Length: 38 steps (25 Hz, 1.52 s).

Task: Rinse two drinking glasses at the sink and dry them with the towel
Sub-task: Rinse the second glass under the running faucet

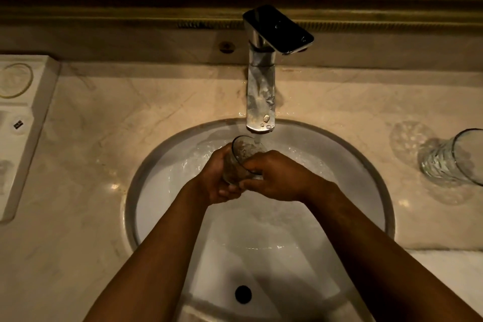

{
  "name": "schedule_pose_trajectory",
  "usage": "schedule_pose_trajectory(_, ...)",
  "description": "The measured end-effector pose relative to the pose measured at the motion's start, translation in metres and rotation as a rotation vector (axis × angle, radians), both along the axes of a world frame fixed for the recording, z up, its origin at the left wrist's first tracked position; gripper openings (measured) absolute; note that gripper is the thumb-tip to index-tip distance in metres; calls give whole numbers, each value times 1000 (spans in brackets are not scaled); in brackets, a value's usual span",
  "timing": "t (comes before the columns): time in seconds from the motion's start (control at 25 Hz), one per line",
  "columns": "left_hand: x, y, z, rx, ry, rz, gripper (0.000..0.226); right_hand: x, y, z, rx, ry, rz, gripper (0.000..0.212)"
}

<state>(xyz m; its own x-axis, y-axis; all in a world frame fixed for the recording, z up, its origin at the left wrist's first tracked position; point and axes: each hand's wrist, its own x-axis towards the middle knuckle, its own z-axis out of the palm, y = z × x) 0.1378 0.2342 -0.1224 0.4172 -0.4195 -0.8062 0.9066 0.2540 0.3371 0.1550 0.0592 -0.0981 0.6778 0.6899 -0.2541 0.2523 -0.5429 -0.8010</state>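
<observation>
Two glasses show: one glass (pixel 241 158) is gripped by left hand (pixel 217 180) and right hand (pixel 274 178) under the tap (pixel 261 97). The second glass (pixel 452 162) stands on the counter (pixel 86 144).

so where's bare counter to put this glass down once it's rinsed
Widest bare patch: countertop between white tray and sink. Right is tighter, with the second glass and towel. Behind the faucet is narrow.
</observation>
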Motion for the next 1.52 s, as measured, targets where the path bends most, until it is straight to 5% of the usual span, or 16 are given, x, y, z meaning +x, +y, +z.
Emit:
schedule_pose_trajectory(0.16,3,-4,-13,-39,-68,241,71,-12,-4,-15,19,-343,-297,30)
schedule_pose_trajectory(0.36,1,-22,-6,122,-149,406,52,-24,0,-24,76,-183,-521,20)
schedule_pose_trajectory(0.44,1,-23,-6,277,-195,388,44,-26,5,-16,160,-58,-597,4)
schedule_pose_trajectory(0.6,-1,-37,7,584,-309,252,38,-24,15,-14,356,239,-914,36)
schedule_pose_trajectory(0.84,-17,-41,8,891,-822,-151,43,-18,24,-23,303,390,-1199,70)
schedule_pose_trajectory(0.96,-19,-50,9,903,-716,-63,44,-16,29,-23,242,480,-1220,73)
schedule_pose_trajectory(1.08,-15,-57,8,901,-574,108,36,-14,36,-21,221,522,-1219,49)
schedule_pose_trajectory(1.24,-8,-64,11,891,-497,227,34,-19,44,-14,500,634,-1216,53)
schedule_pose_trajectory(1.4,-3,-49,17,606,-361,90,44,-21,39,-11,406,557,-1263,35)
schedule_pose_trajectory(1.52,0,-30,21,375,-217,30,51,-25,37,-13,346,426,-1258,52)
